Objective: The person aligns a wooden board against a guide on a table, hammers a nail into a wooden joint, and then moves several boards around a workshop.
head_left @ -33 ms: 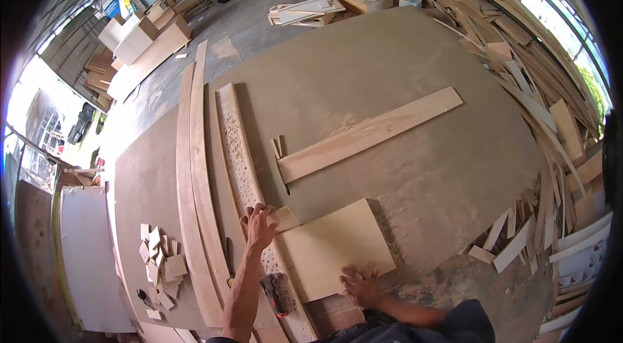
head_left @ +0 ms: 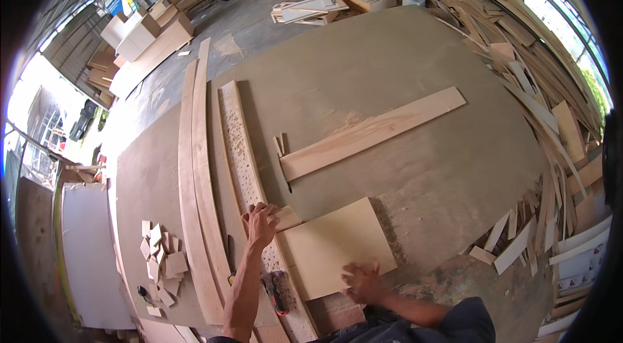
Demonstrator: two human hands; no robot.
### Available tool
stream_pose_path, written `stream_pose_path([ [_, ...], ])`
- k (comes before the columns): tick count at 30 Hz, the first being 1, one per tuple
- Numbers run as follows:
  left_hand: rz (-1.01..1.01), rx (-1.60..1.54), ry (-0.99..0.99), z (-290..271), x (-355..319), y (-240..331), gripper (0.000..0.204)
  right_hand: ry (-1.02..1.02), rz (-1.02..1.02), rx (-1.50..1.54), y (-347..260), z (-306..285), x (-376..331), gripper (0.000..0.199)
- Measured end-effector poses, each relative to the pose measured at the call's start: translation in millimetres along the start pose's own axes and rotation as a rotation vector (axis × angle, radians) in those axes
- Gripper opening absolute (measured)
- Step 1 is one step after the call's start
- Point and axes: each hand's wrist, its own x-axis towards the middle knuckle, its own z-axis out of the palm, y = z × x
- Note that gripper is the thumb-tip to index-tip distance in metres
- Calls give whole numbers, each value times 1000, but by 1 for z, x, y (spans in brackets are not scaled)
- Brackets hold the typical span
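A pale rectangular plywood panel [head_left: 337,239] lies at my front, its left edge along a long speckled board [head_left: 243,148]. My right hand [head_left: 362,282] rests on the panel's near edge with its fingers spread, slightly blurred. At the panel's far left corner is a small wooden block [head_left: 287,217]. My left hand [head_left: 261,223] bends its fingers over the block's left end and the speckled board's edge; the fingertips are partly hidden. Beside my left forearm, a red and black hand tool [head_left: 279,301] lies on the speckled board.
Two long planks [head_left: 195,181] run along the left. A pile of small wood pieces [head_left: 159,262] lies beyond them. A wide plank [head_left: 376,132] lies ahead on the large brown work surface [head_left: 350,57]. Stacked offcuts [head_left: 525,70] line the right side.
My right hand has shifted slightly farther onto the panel. The left hand keeps its place on the block, and the panel stays put. The whole view has moved a little.
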Motion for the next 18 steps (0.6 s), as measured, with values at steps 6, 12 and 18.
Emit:
stream_pose_path([
  [6, -113, -446, 174, -35, -41, -36, 18, 323, -46, 160, 137, -57, 142, 31],
  [12, -658, -854, 1146, -115, -118, -152, 36, 194, 344, -102, 234, -104, 252, 72],
  [18, -747, -726, 1260, -72, -224, -247, 44, -93, 353, -277, 278, -121, 294, 88],
])
